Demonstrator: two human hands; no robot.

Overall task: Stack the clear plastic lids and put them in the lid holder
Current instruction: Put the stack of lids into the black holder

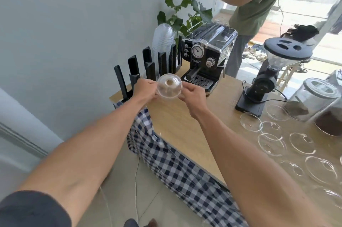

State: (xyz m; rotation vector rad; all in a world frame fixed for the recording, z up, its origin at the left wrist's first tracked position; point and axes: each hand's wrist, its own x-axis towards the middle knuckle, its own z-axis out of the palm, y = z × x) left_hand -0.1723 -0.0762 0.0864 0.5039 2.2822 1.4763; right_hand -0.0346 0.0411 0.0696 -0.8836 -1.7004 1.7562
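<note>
Dome lid (169, 86) — between 2 hands

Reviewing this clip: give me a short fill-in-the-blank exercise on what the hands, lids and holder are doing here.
1. The domed lids are held by ____ hands.
2. The black lid holder stands to the ____ of the espresso machine.
3. Loose lids lie on the ____ in front of the coffee grinder.

Missing words: both; left; table

Clear domed lid (169, 86) held midair before black lid holder (148, 67); loose lids (272, 143) scattered on counter
</note>
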